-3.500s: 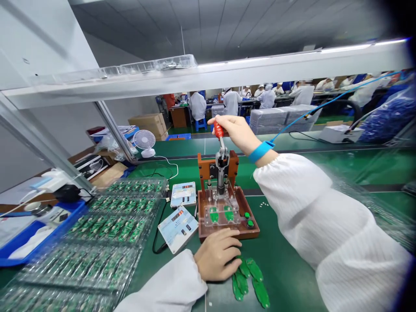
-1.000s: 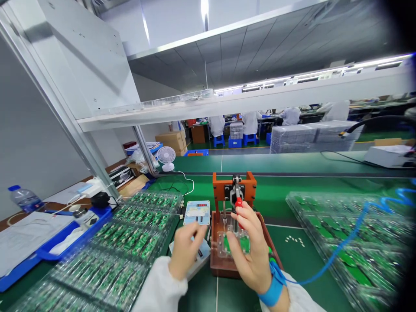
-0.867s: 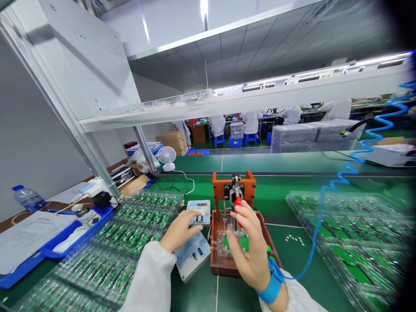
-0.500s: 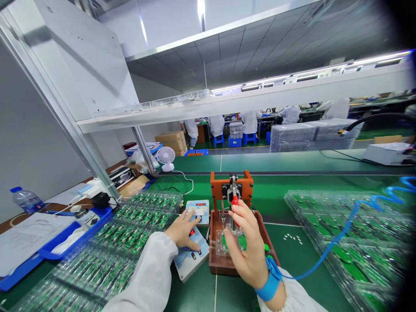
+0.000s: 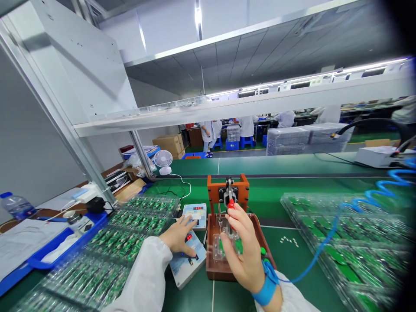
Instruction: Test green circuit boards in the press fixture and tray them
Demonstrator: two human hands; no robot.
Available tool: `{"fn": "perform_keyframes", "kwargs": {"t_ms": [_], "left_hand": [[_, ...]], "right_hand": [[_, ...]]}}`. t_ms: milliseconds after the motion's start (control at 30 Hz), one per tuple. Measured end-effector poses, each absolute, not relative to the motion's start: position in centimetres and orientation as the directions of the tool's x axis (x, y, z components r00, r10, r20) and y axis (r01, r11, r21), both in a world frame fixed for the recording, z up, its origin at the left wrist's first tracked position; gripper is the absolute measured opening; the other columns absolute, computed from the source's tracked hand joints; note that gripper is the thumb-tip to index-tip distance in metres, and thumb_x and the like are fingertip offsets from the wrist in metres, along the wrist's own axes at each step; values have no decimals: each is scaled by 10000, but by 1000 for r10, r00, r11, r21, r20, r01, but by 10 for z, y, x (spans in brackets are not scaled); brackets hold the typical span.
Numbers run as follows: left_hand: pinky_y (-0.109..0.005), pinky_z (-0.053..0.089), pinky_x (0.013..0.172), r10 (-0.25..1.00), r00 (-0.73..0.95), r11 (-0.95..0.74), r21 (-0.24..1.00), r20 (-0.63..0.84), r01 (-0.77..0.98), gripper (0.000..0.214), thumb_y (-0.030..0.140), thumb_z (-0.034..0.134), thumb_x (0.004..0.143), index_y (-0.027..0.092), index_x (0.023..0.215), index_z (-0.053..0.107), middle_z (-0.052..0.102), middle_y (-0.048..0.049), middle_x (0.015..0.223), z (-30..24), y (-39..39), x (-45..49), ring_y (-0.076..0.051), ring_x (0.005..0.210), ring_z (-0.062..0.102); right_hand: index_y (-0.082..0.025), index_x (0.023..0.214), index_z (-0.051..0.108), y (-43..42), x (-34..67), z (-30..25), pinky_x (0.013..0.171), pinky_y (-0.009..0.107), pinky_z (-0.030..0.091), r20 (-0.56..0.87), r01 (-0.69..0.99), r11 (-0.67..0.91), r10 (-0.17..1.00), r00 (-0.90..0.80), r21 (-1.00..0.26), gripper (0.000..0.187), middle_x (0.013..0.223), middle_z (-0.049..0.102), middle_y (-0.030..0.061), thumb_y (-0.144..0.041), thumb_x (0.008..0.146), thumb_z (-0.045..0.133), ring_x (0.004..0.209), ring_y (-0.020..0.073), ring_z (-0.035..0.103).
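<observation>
My left hand [image 5: 178, 236] lies with fingers spread over two pale-blue control boxes with red digit displays. Its fingers reach onto the rear box [image 5: 199, 209], and its thumb rests by a switch on the front box [image 5: 186, 271]. My right hand [image 5: 243, 251], wearing a blue wrist strap [image 5: 267, 284], has its fingers curled on the red handle [image 5: 231, 203] of a toggle clamp. The clamp is mounted on an orange-brown test fixture [image 5: 244, 189]. Below, a clear plate with a green circuit board [image 5: 221, 247] sits in the fixture's brown tray [image 5: 221, 274], partly hidden by my right hand.
Clear trays of green circuit boards stand at left [image 5: 130, 232] and right [image 5: 351, 242]. Small white pieces [image 5: 289, 241] lie right of the fixture. A coiled blue cord [image 5: 325, 251] runs to the strap. A white fan [image 5: 163, 161] stands behind; a shelf [image 5: 195, 113] spans above.
The view has shifted slightly. Both hands keep about the same places on the boxes and handle. The front box's red digits look different, and a person in the background has moved right.
</observation>
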State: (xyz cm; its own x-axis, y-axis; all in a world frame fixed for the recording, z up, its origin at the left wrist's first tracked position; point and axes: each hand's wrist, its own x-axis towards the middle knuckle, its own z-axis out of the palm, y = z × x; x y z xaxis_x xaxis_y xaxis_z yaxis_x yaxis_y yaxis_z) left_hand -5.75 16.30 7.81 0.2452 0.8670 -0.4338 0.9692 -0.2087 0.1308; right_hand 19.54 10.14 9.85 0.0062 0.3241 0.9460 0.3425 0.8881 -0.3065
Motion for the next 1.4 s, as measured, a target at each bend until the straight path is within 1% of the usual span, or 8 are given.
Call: {"fn": "perform_keyframes", "kwargs": {"t_ms": [233,333,467,600,800,1067,1267,1400], "left_hand": [[-642,154,1260,855,263,-238,113,-447,965,1433,792,838,531,162,1670,238,59,-197,1717,74,160,-71,-486,1569,-19],[-621,142,1272,858,258,-235,107,-445,966,1472,802,832,526,142,1677,192,31,-200,1717,73,160,-72,-477,1567,-49],[-625,135,1272,855,266,-235,125,-445,964,1475,812,835,511,110,1664,240,60,-216,1715,72,161,-73,-496,1562,-50],[-669,154,1249,856,292,-258,135,-426,957,1450,839,811,514,137,1661,267,84,-215,1711,71,162,-75,-503,1565,-13],[-625,138,1268,847,251,-231,102,-468,968,1494,835,819,501,129,1671,215,42,-211,1717,75,162,-71,-483,1569,-49],[-620,151,1267,839,244,-230,89,-487,969,1459,808,823,532,150,1676,201,27,-195,1722,80,161,-67,-474,1575,-51],[-604,158,1271,843,243,-243,62,-480,968,1432,796,826,537,163,1672,225,56,-183,1729,76,164,-69,-474,1580,-31],[-634,167,1259,844,246,-240,75,-476,968,1421,781,839,535,175,1670,236,58,-176,1729,71,164,-71,-498,1573,-15]], "right_hand": [[-238,1479,506,101,195,103,1134,456,566,951,371,881,309,21,-294,566,1393,638,103,-25,956,556,1457,252,511],[-235,1474,512,101,195,102,1137,461,563,952,379,879,306,21,-291,564,1394,642,103,-26,952,559,1453,256,516],[-252,1492,497,101,195,99,1102,481,589,949,381,874,314,26,-300,578,1395,645,102,-34,959,552,1449,277,521],[-244,1492,495,101,196,98,1129,481,568,946,373,876,325,15,-307,582,1418,624,105,-26,956,558,1466,271,499],[-234,1484,496,101,196,100,1178,446,525,948,343,889,319,10,-303,572,1417,610,97,-18,957,546,1488,241,468],[-268,1492,485,102,196,100,1108,521,584,946,346,887,323,10,-307,584,1388,631,98,-37,960,546,1460,286,504],[-268,1497,474,103,196,98,1120,549,568,944,336,889,329,7,-312,599,1394,623,105,-25,955,551,1469,295,490],[-265,1495,475,103,196,97,1145,547,546,941,325,890,339,2,-322,611,1412,607,104,-14,946,563,1477,291,477]]}}
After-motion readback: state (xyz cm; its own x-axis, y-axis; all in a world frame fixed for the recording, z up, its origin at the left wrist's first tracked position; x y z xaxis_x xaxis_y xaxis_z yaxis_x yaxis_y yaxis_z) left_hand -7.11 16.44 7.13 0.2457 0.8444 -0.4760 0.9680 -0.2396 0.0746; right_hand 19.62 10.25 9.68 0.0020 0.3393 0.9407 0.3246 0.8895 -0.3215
